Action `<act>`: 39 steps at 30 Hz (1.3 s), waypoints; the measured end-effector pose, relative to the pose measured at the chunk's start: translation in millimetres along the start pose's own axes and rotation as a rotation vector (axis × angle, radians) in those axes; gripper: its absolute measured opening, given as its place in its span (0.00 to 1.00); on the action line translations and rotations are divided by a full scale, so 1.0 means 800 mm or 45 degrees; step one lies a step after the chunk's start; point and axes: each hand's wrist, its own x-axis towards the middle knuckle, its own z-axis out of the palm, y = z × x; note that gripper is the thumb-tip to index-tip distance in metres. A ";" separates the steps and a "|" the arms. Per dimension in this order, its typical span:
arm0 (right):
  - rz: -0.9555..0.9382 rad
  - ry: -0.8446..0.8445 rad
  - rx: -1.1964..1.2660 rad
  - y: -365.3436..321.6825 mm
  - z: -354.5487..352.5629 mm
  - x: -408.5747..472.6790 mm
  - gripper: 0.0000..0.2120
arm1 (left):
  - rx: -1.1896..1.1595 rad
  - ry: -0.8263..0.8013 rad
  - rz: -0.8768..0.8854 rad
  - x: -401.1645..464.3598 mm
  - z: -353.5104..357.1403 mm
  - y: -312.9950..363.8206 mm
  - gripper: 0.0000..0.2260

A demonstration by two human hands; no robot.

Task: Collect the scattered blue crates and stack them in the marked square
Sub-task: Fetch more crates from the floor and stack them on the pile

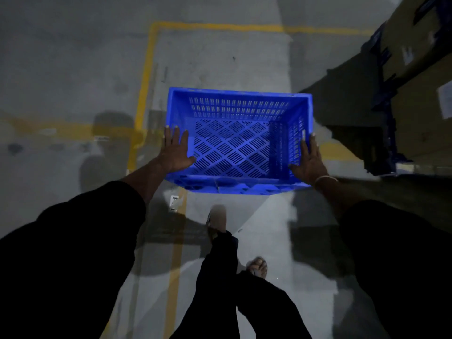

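Both hands (left (176, 152), right (308, 160)) lay flat-fingered on the crate (238, 138) above grey floor (73, 69), yellow line (144, 94) left, boxes (415, 69) right.

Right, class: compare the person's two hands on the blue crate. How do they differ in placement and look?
The left hand lies on the crate's left wall; the right hand is on its right wall. The right wrist wears a thin bangle; the left wrist is bare. The left hand's back shows fully, while the right is seen more edge-on. Both have straight fingers pressed against the crate, and both arms wear dark sleeves.
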 end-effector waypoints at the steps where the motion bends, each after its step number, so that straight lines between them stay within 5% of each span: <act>1: 0.048 -0.024 0.040 -0.009 -0.004 -0.019 0.48 | -0.028 -0.029 0.037 -0.020 0.003 0.014 0.47; 12: 0.291 0.061 0.375 -0.031 -0.075 -0.285 0.47 | -0.346 -0.239 0.436 -0.246 -0.041 0.172 0.38; 22: 0.464 0.346 0.563 -0.025 -0.089 -0.468 0.47 | -0.248 -0.253 0.789 -0.326 -0.071 0.282 0.37; 39: 1.440 0.988 1.098 -0.129 0.048 -0.724 0.43 | 0.253 -0.777 1.465 -0.394 -0.006 0.412 0.38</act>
